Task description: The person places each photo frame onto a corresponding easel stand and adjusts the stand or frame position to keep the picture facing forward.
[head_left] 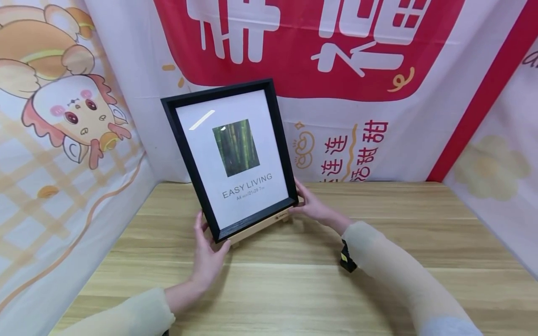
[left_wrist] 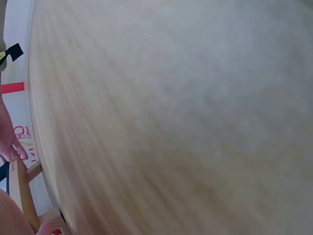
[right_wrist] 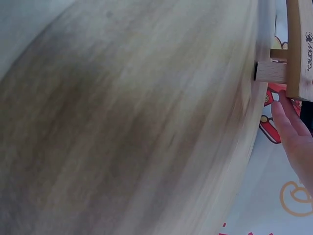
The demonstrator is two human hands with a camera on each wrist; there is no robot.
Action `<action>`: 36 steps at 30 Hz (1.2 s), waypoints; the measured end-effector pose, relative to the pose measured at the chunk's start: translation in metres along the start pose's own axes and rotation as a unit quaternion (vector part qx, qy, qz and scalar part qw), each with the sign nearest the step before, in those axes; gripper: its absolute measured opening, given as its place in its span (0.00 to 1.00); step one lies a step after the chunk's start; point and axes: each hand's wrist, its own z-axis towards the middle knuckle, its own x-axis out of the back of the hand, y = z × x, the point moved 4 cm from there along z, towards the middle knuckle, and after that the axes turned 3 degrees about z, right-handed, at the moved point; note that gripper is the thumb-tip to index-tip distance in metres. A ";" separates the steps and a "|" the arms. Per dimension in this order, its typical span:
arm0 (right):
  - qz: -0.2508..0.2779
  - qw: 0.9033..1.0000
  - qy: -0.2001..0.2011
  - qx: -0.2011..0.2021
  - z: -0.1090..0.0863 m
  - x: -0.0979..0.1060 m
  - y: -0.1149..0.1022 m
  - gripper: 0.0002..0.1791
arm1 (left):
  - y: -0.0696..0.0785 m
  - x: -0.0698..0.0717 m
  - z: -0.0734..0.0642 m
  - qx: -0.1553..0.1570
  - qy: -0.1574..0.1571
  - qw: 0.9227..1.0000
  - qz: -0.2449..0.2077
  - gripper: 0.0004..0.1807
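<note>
A black picture frame [head_left: 194, 161] with a white insert reading "EASY LIVING" and a green bamboo picture leans back on a light wooden tabletop easel [head_left: 256, 228]. The easel stands turned at an angle on the table. My left hand [head_left: 207, 261] holds the lower left corner, thumb on the front ledge and fingers up along the side. At the lower right corner my right hand [head_left: 313, 206] grips the ledge's end, fingers reaching behind the frame's edge. The right wrist view shows the ledge [right_wrist: 299, 54] with small lettering, a wooden leg [right_wrist: 271, 72] and those fingers [right_wrist: 286, 120].
The wood-grain table [head_left: 294, 289] spreads around the easel. A white cloth with a red printed panel [head_left: 294, 70] hangs close behind it. Cartoon-printed cloth [head_left: 63, 186] covers the left side, and another cloth [head_left: 496, 172] the right. A black wrist device [head_left: 348, 259] hangs under the right sleeve.
</note>
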 end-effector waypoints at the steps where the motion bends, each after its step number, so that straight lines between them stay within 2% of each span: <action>1: -0.001 1.000 0.001 0.002 0.000 0.000 0.000 0.62 | -0.001 0.000 0.000 0.001 -0.001 1.000 0.001 0.59; 9: 0.012 1.000 0.011 -0.013 -0.003 -0.002 0.002 0.62 | -0.005 -0.003 0.001 0.012 -0.001 0.999 0.036 0.59; 14: 0.018 1.000 0.015 -0.006 -0.008 -0.001 0.004 0.61 | -0.007 -0.006 0.001 0.018 -0.006 0.999 0.041 0.60; 21: 0.017 1.000 0.025 0.008 -0.022 0.007 0.002 0.60 | -0.003 -0.016 0.002 0.034 -0.030 0.998 0.047 0.61; 28: 0.007 0.999 0.043 0.004 -0.041 0.019 0.004 0.60 | 0.001 -0.030 0.001 0.047 -0.049 0.996 0.053 0.61; 36: -0.006 0.997 0.072 0.013 -0.065 0.030 0.006 0.60 | 0.004 -0.044 0.004 0.055 -0.091 0.993 0.059 0.61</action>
